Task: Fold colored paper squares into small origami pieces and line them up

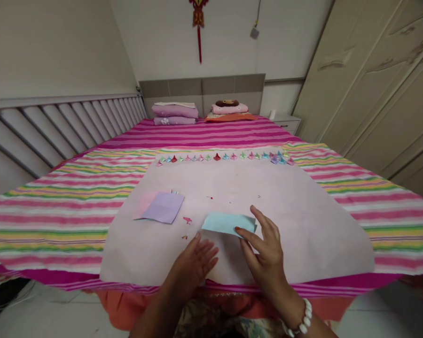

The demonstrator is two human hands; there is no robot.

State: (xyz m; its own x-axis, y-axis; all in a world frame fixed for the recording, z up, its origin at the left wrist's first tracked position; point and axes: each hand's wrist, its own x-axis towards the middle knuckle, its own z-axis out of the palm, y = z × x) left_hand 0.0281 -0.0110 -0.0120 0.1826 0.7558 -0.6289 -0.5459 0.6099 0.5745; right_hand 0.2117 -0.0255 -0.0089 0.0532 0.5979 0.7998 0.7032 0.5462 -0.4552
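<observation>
A folded light-blue paper lies on a pale sheet spread over the striped bed. My right hand pinches the paper's right edge between thumb and fingers. My left hand rests flat on the sheet just below the paper's left end, fingers stretched out and holding nothing. A bead bracelet is on my right wrist.
A small stack of purple and pink papers lies to the left. A row of several small folded paper pieces lines the sheet's far edge. Pillows and folded bedding sit at the headboard. A wardrobe stands at right.
</observation>
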